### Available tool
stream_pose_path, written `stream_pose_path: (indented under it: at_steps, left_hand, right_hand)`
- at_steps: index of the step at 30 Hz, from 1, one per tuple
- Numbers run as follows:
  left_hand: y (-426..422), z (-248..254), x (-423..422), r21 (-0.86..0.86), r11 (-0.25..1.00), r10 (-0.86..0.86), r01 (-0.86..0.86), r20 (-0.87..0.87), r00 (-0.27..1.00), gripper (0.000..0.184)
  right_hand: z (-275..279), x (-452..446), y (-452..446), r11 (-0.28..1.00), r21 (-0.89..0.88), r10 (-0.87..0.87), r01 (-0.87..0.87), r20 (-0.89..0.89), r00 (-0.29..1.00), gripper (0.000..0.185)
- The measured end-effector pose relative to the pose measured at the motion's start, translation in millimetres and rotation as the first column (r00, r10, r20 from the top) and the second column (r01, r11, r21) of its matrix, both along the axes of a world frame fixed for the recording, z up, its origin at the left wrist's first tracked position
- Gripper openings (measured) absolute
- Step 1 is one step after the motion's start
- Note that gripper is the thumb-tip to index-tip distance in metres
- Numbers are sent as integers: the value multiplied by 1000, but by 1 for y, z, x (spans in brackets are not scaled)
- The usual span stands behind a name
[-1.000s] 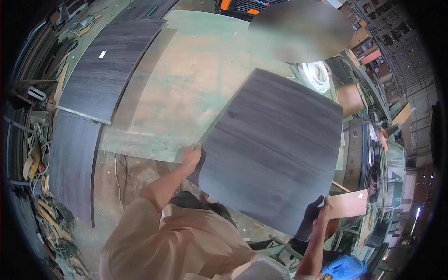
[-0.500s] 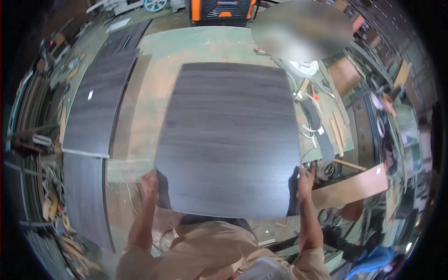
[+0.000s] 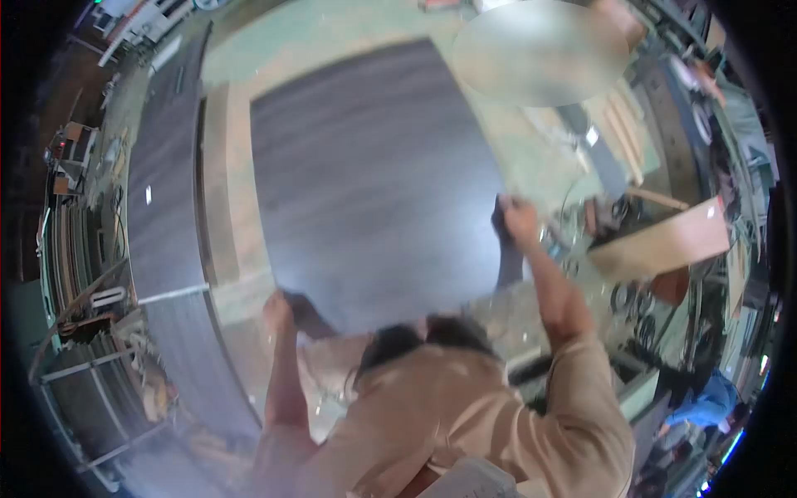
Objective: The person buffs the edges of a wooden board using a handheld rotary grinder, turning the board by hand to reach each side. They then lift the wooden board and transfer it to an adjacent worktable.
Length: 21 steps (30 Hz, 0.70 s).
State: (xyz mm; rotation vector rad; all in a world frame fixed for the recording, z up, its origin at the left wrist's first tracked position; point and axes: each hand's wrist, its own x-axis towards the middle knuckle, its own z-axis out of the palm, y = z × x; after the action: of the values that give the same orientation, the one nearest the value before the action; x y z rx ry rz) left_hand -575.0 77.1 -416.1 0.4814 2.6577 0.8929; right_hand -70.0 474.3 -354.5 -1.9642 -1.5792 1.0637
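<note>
A large dark wood-grain panel [image 3: 378, 183] is held out in front of my body, tilted, with its far part over the pale green worktable [image 3: 332, 33]. My left hand [image 3: 279, 314] is closed on its near left edge. On the right edge, higher up, my right hand [image 3: 521, 222] is closed as well. The fingers beneath the panel are hidden. Dark reflections or shadows of the hands show on the panel beside each grip.
Long dark boards [image 3: 166, 199] lie along the left. At the right are wooden strips [image 3: 623, 137], a light brown board [image 3: 664, 241] and a grey strip [image 3: 594, 149]. A metal rack [image 3: 95, 398] stands at lower left. A blurred patch covers the upper right.
The panel has turned counterclockwise and shifted left in view. My right hand has moved up and my left hand slightly right, both keeping their grip. The camera view has turned too.
</note>
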Motion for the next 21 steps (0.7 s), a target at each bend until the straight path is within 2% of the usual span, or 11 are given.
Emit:
stream_pose_path:
  at_steps: [1,2,3,6,8,9,11,13,16,19,21]
  left_hand:
    - [31,57,33,76,986,126,-145,212,969,30]
    - [33,52,39,202,972,79,-122,209,975,29]
    - [19,32,24,195,980,-60,22,192,980,29]
    - [18,31,27,-18,1000,11,-6,243,970,31]
    - [-7,5,10,-82,917,-396,390,-95,913,34]
    - [0,19,23,-89,913,-405,398,-79,911,34]
    - [35,74,63,-318,800,-594,509,-535,601,45]
    - [30,43,79,-139,645,-732,751,-395,556,65]
    - [55,73,157,-265,302,-938,916,-255,236,75]
    - [65,70,212,-265,21,-997,964,-82,0,83]
    - [68,70,228,-290,-28,-991,957,-116,-65,84]
  right_hand:
    - [7,-4,-3,998,56,1,-3,31,1000,51]
    - [12,-4,0,990,107,71,-88,153,986,50]
    - [8,-1,2,986,107,101,-126,213,972,48]
    - [36,4,7,975,89,172,-203,279,945,45]
    - [50,10,-5,970,42,224,-239,226,948,44]
    - [51,12,-14,948,243,165,-207,184,969,39]
    - [50,21,-39,892,422,114,-161,133,985,35]
    - [49,34,-66,911,388,93,-138,131,987,35]
    - [36,52,-130,958,286,-7,-20,91,996,32]
    - [19,70,-211,989,129,-100,78,179,979,31]
    - [11,81,-270,982,50,-187,182,130,974,32]
